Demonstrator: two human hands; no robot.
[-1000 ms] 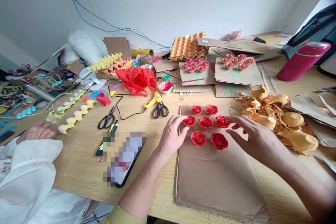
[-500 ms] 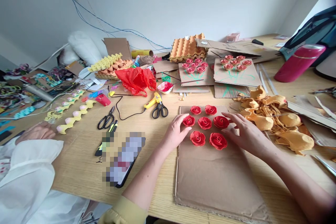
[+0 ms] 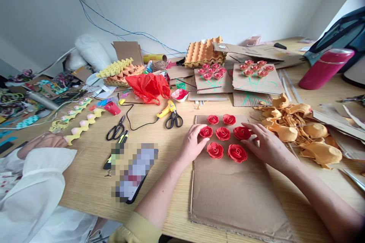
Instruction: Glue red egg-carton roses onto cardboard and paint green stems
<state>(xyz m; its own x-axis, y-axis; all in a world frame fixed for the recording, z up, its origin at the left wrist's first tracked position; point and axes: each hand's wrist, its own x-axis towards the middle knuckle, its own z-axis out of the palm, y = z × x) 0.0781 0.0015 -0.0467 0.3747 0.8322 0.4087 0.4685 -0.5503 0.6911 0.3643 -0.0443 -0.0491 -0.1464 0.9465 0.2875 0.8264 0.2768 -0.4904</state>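
Several red handmade roses [image 3: 222,133] lie in three rows on a flat brown cardboard sheet [image 3: 228,193]. My left hand [image 3: 192,142] has thumb and fingers around the outer edge of the left rose [image 3: 206,131] in the middle row. On the other side, my right hand [image 3: 264,144] pinches the right rose [image 3: 242,133] of that row between thumb and fingertips. Both roses rest on the cardboard. Below them, two more roses, one of them the large rose [image 3: 237,153], sit untouched.
Torn egg-carton pieces [image 3: 313,133] are heaped at right, near a pink bottle [image 3: 326,68]. Behind lie black-handled scissors [image 3: 173,119], a yellow glue gun [image 3: 167,109] and a red bag [image 3: 148,86]. A phone [image 3: 137,174] lies left; beyond it is a co-worker's hand [image 3: 47,140].
The right rose in the middle row has shifted slightly right with my right hand. My left hand and its rose have moved very little. The co-worker's sleeve has moved a little right.
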